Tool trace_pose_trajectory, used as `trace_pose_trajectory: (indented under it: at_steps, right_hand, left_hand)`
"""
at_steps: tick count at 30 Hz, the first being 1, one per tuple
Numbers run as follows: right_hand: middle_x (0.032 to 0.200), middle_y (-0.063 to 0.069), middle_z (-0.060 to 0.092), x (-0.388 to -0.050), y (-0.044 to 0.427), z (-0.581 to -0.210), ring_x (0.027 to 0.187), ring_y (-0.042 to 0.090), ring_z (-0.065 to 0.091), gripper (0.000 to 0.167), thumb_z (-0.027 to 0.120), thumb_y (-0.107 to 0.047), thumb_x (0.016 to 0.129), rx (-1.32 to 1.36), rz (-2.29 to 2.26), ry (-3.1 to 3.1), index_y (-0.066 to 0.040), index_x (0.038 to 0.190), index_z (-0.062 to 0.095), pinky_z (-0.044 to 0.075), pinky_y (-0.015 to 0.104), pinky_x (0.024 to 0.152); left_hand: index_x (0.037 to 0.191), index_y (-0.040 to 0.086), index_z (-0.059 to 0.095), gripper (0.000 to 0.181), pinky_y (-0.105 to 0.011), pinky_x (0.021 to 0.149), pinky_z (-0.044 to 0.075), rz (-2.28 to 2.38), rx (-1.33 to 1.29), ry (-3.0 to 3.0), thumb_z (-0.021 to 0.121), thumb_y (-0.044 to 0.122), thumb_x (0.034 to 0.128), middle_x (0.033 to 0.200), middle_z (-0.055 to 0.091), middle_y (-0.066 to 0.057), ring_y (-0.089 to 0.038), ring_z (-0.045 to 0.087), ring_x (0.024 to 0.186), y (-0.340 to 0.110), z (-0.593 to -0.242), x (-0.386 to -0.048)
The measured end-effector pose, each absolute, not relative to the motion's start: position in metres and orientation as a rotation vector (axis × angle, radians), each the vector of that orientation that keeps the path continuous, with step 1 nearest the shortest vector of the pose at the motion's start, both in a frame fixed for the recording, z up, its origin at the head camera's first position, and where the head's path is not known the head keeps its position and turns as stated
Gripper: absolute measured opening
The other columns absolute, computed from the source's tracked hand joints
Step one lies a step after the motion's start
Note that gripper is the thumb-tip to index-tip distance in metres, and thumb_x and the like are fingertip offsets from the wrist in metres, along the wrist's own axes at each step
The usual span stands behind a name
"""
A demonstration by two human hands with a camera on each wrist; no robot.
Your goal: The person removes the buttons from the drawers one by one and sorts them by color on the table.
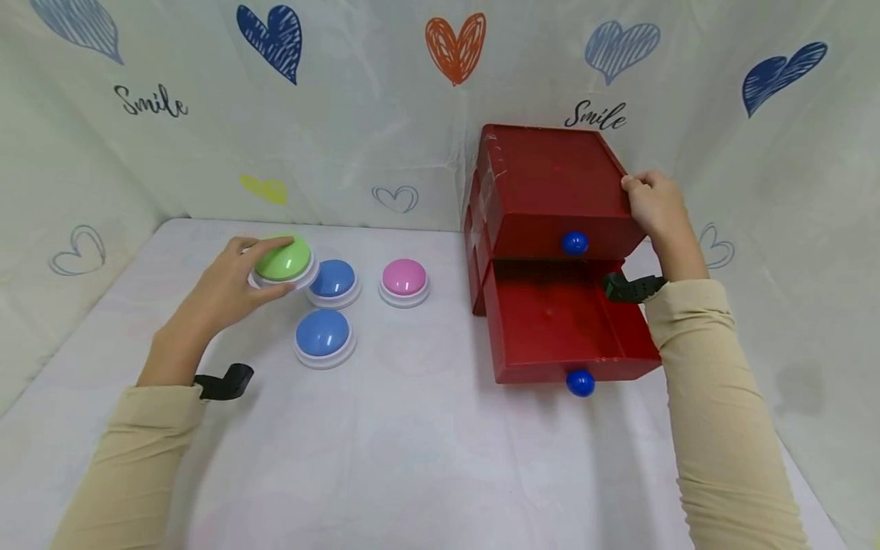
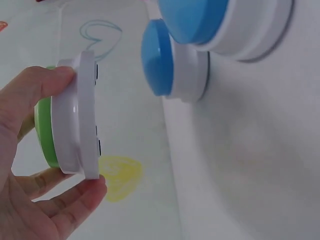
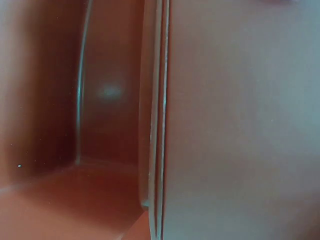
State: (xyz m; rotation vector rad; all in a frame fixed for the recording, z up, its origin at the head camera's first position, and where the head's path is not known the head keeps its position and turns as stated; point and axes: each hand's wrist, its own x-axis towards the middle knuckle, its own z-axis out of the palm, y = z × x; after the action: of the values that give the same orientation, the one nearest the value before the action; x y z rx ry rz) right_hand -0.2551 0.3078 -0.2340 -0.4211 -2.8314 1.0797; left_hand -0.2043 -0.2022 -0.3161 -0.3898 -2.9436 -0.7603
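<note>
Beige sleeve (image 1: 127, 466), green button (image 1: 284, 261) in left hand (image 1: 221, 290), dome upward, breadth roughly level.

White tabletop (image 1: 412, 458), faintly creased, soft-edged shadows. Pale, wrinkled sheeting (image 1: 371, 137) rises behind it and at both sides. Printed pattern: orange heart (image 1: 455, 50) high near centre, dark blue heart (image 1: 273, 38) to its left, yellow heart (image 1: 268, 189) lower; "Smile" lettering (image 1: 151, 101) appears twice. Lighting diffuse.
</note>
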Motion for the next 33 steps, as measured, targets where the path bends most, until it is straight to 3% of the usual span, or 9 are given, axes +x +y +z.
trace_pose_trajectory:
  at_steps: [22,33]
  right_hand:
    - [0.120,0.019,0.047,-0.255,0.307,-0.231,0.090,0.020,0.052,0.057,0.026,-0.044,0.098,-0.422,1.079,-2.837,-0.004,0.138,0.036,0.048,0.038,0.082]
    - [0.118,0.017,0.048,-0.256,0.307,-0.232,0.090,0.020,0.052,0.056,0.026,-0.044,0.098,-0.443,1.087,-2.836,-0.004,0.136,0.038,0.047,0.037,0.080]
  left_hand:
    - [0.137,0.004,0.038,0.065,-0.070,0.091,0.029,-0.715,-0.289,-3.020,0.069,0.020,0.0817,0.128,0.029,-0.045,-0.060,0.033,0.114,-0.232,-0.341,-0.216]
    - [0.141,0.005,0.033,0.068,-0.071,0.093,0.027,-0.698,-0.231,-3.121,0.066,0.024,0.0841,0.130,0.025,-0.045,-0.061,0.030,0.115,-0.242,-0.353,-0.223]
